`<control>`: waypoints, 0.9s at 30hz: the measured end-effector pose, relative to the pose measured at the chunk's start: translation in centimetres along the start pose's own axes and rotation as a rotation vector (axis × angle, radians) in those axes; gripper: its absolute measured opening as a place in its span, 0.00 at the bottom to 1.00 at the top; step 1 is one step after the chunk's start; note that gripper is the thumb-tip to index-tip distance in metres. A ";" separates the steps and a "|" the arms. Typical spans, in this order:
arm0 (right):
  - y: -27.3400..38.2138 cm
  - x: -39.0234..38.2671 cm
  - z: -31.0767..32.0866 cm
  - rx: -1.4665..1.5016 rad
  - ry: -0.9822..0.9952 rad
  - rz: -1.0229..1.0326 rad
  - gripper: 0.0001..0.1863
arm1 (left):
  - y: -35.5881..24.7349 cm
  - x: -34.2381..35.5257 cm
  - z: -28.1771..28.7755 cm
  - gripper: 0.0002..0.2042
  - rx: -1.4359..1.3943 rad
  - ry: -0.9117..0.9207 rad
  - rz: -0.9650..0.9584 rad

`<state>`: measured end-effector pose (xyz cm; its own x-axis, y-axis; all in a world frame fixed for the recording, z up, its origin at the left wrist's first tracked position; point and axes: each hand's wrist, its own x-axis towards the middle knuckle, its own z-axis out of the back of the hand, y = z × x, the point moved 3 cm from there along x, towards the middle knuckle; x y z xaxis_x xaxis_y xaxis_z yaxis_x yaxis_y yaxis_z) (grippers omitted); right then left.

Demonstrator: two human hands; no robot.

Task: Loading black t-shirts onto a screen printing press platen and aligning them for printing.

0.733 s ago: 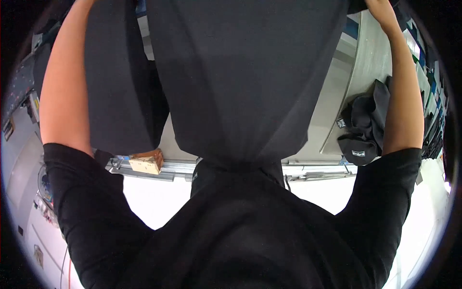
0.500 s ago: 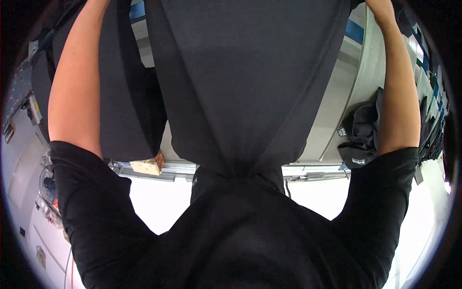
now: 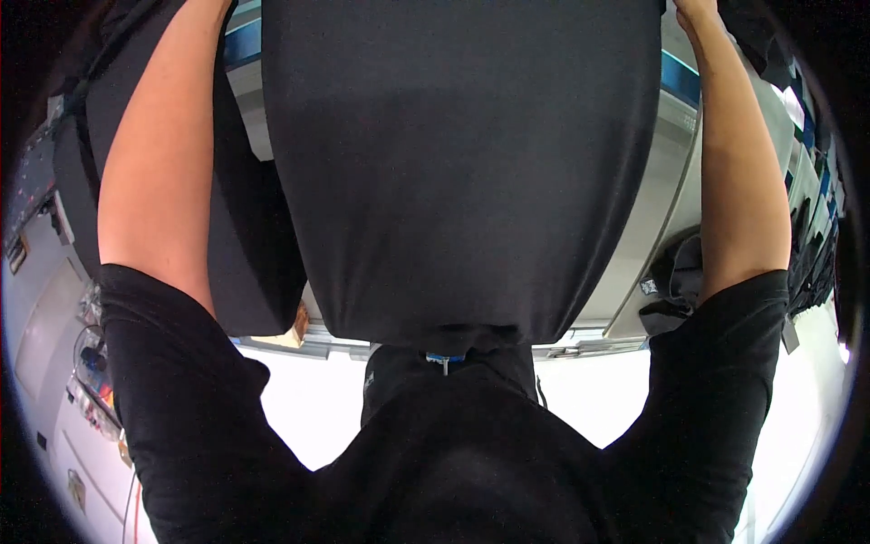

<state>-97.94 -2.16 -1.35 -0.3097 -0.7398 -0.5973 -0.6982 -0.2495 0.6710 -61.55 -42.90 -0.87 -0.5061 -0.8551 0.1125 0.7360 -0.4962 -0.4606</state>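
Head view: we hold one dark garment [image 3: 462,172] stretched up before us, its long axis hanging down to our chest, both arms raised level; right hand [image 3: 696,11] grips its top corner, left hand is out of frame; a second dark garment [image 3: 675,286] lies on the desk [image 3: 634,236]

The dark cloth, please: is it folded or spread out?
Spread: the dark cloth hangs flat and wide between both raised arms; the hands are cut off at the top.

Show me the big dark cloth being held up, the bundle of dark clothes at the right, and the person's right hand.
dark cloth [image 3: 462,172], head view, middle of the spread fabric.
bundle of dark clothes [image 3: 672,288], head view, its crumpled front.
right hand [image 3: 696,11], head view, its base at the frame's top edge.
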 end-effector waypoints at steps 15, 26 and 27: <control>-1.0 -4.0 -1.6 -1.271 -0.782 0.788 0.14 | -3.7 -5.0 2.2 0.12 -0.042 -0.126 -0.114; -31.9 -31.9 -5.0 -0.488 -0.688 -0.068 0.29 | 7.9 -43.5 11.4 0.28 -0.506 0.300 0.167; -36.3 -34.9 -4.8 -0.355 -0.663 -0.117 0.33 | 9.0 -47.5 11.3 0.26 -0.554 0.280 0.290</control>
<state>-58.70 29.74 -2.81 -0.6476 -0.1941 -0.7368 -0.5355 -0.5720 0.6214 -25.81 -8.43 -0.43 -0.4750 -0.8338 -0.2814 0.5589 -0.0388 -0.8283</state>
